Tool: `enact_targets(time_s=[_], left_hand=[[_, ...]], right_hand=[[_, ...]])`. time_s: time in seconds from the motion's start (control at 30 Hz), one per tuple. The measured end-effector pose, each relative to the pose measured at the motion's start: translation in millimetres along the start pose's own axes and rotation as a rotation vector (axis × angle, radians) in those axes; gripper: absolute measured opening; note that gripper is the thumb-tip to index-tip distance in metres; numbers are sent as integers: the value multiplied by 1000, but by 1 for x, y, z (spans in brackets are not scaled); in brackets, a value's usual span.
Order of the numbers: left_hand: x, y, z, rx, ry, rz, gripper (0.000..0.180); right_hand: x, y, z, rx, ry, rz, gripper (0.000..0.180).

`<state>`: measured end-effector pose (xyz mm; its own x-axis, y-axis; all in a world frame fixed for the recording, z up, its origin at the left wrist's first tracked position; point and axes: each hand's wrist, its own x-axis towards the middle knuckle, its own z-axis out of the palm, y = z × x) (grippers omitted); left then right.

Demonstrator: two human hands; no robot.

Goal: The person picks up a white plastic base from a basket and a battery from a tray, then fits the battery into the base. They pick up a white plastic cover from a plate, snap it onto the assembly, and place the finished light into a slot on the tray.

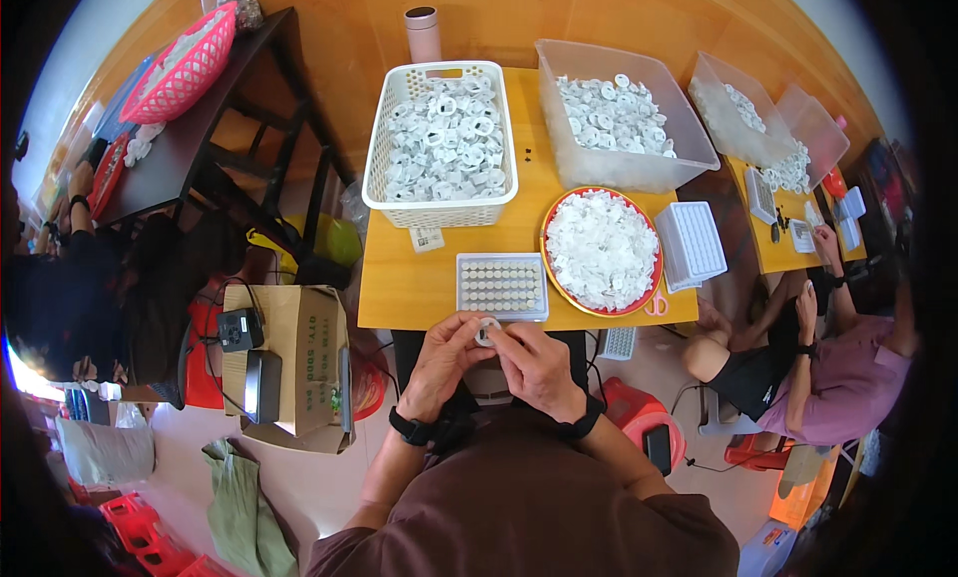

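Just in front of the table's near edge, my left hand (446,363) pinches a small round white plastic part (487,332) with a dark opening. My right hand (542,370) has its fingertips closed against the right side of that same part. Right beyond my hands lies a clear tray (540,313) with rows of round pale pieces. To its right, a red plate with a gold rim (547,270) bears a heap of small white pieces (602,248). A white basket (439,216) full of white plastic parts stands farther back on the left.
A translucent bin (624,168) with white parts stands at the back right, near stacked white trays (691,243). Pink scissors (657,304) lie by the plate. A pink tumbler (423,36) is at the back. A cardboard box (299,363) stands left; a co-worker (838,378) sits right.
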<state>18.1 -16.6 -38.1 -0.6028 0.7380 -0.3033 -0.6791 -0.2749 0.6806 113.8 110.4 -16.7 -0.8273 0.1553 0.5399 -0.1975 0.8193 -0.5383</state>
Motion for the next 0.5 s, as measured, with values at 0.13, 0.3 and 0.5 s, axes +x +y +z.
enact_targets(time_s=[0.13,0.3,0.5], left_hand=[[-2,1,-5,-39,-35,6,21],[-2,1,-6,-25,16,10,21],[-1,0,-2,-25,3,-6,20]], right_hand=[[7,9,-8,129,62,91,23],[8,56,-5,-71,181,427,7],[13,58,0,-143,130,477,7]])
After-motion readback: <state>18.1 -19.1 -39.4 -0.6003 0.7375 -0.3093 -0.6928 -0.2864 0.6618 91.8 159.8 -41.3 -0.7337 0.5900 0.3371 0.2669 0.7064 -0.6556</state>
